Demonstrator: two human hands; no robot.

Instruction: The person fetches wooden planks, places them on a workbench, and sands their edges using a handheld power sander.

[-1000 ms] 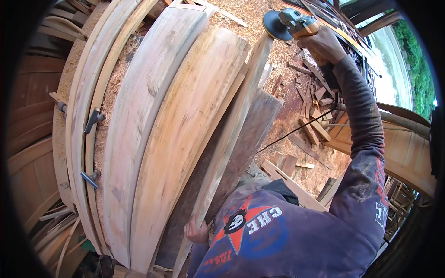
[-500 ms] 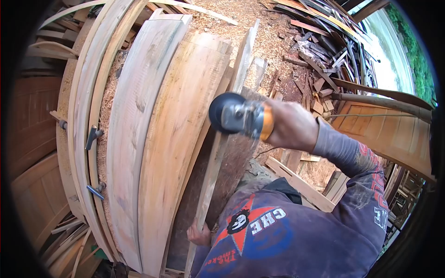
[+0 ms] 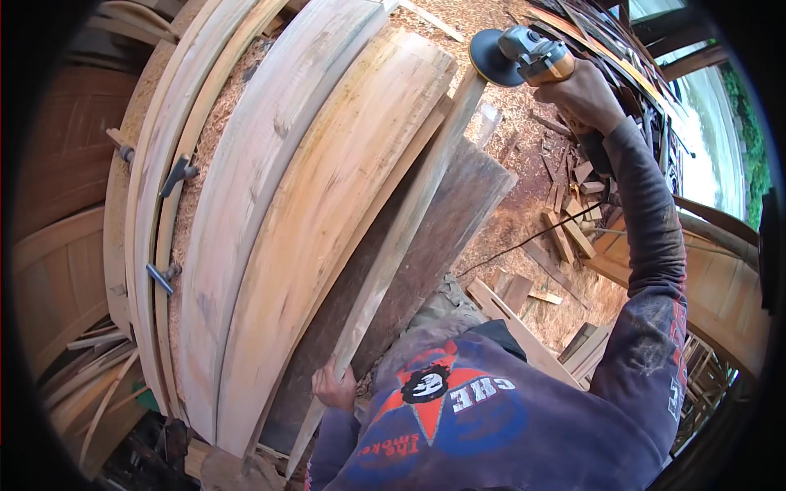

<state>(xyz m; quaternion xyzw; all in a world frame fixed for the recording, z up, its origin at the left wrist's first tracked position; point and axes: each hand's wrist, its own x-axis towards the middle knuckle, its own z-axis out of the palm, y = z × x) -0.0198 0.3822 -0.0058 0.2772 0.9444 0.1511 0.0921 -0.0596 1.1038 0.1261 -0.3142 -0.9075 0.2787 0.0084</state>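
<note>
My right hand [image 3: 583, 94] is wrapped round an angle grinder [image 3: 532, 56], whose round dark disc [image 3: 494, 59] lies at the far end of a long narrow wooden strip [image 3: 409, 221]. Near the strip's close end, my left hand [image 3: 334, 385] grips it. The strip stands on edge over a dark board [image 3: 458, 204]. To its left lie a wide yellowish curved plank [image 3: 327, 180] and a paler grey-pink curved plank [image 3: 246, 172].
Two clamps [image 3: 176, 176] sit on thin curved strips [image 3: 155, 123] at the left. Wood shavings and offcuts [image 3: 565, 233] cover the ground at the right. A dark cord [image 3: 524, 243] crosses there. Panelled doors [image 3: 696, 278] stand at the far right.
The grinder in my right hand swung in near the strip's middle half a second ago and is now back out at its far end. My left hand stays on the strip.
</note>
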